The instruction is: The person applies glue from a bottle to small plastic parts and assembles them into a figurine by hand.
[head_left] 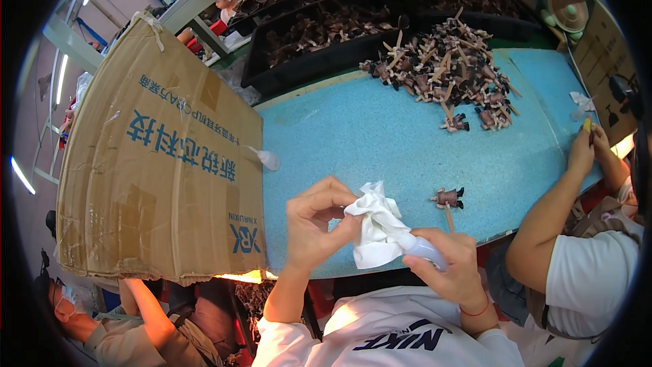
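White cloth (373, 224) pinched by left hand (314, 224) — right hand (448, 261) grips a bottle (422, 248); small figure (448, 197) lies just beyond.

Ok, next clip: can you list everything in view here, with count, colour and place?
Table: one, blue top, centre.
Cardboard box: one, brown, left.
Figurines on sticks: a pile, brown and tan, far side of table.
Single figurine: one, brown, near right hand.
Trays: several, black, behind table.
Co-worker's arm: one, right edge.
Cloth: one, white, between both hands.
Small bottle: one, whitish, in right hand.
Left hand: fingers pinching cloth.
Right hand: gripping bottle.
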`<state>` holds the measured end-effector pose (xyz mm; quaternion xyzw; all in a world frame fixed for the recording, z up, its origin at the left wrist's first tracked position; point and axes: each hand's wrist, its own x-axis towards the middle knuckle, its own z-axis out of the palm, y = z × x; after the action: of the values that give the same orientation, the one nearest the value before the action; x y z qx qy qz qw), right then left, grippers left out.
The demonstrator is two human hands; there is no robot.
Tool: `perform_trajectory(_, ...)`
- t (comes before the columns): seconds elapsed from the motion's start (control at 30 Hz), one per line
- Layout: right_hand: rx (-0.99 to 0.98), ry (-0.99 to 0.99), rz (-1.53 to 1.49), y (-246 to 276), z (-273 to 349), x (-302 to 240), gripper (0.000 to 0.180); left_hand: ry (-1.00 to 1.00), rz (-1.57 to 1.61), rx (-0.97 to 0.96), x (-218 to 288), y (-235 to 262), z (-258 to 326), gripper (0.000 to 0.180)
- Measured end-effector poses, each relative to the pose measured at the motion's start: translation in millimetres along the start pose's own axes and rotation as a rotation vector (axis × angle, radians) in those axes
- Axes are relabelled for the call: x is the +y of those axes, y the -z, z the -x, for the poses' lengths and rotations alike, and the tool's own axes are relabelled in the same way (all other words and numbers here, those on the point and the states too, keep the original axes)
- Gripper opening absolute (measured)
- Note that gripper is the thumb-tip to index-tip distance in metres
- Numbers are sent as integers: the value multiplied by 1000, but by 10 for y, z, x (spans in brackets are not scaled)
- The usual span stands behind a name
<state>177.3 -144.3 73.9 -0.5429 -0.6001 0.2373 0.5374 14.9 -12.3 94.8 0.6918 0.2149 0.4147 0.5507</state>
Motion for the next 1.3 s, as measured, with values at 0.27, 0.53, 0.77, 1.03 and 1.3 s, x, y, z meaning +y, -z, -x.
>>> perform_trajectory(0.27,-17,-127,-105,59,86,-18,22,-53,-116,12,-5,164,-57,16)
perform_trajectory(0.53,-4,-114,-121,39,34,-40,21,-54,-27,28,-4,102,7,21)
perform_trajectory(0.77,112,100,81,-2,-10,-45,33,-23,61,-3,22,45,53,17)
perform_trajectory(1.03,166,245,417,-22,25,-24,40,32,100,-14,43,1,48,13)
perform_trajectory(1.3,284,373,697,14,41,41,43,76,-7,-120,118,23,4,6)
